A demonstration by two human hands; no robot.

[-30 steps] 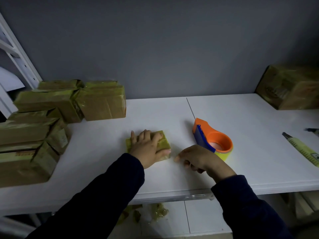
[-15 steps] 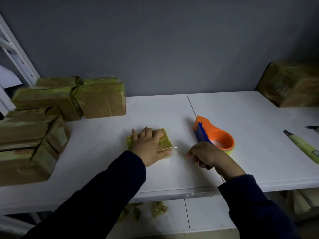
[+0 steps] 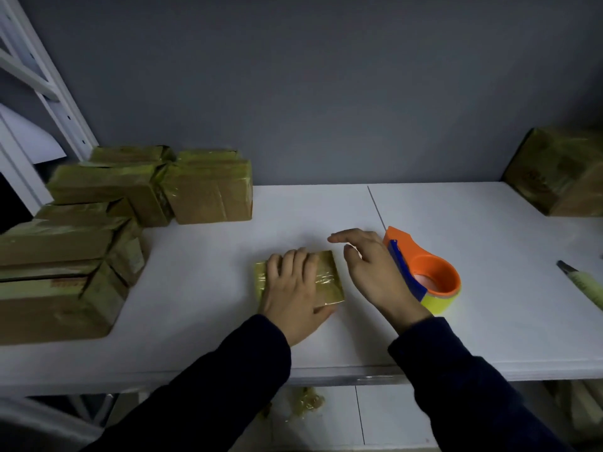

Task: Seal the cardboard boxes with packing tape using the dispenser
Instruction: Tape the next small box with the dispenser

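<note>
A small flat box wrapped in yellowish tape [image 3: 328, 277] lies on the white table [image 3: 208, 305] in front of me. My left hand [image 3: 293, 288] lies flat on top of it, fingers spread, pressing it down. My right hand [image 3: 368, 265] hovers open just right of the box, fingers stretched toward its far edge, holding nothing. Right behind that hand stands the orange and blue tape dispenser [image 3: 427, 275] with a yellow tape roll, resting on the table.
Several taped cardboard boxes [image 3: 98, 230] are stacked at the left. Another taped box [image 3: 561, 171] sits at the far right against the grey wall. A pale green utility knife [image 3: 584, 282] lies at the right edge. Crumpled tape scraps [image 3: 306, 402] lie on the floor below.
My right hand has opened from a closed pinch near the box's near right corner and risen forward beside the box. The left hand stays pressed on the box.
</note>
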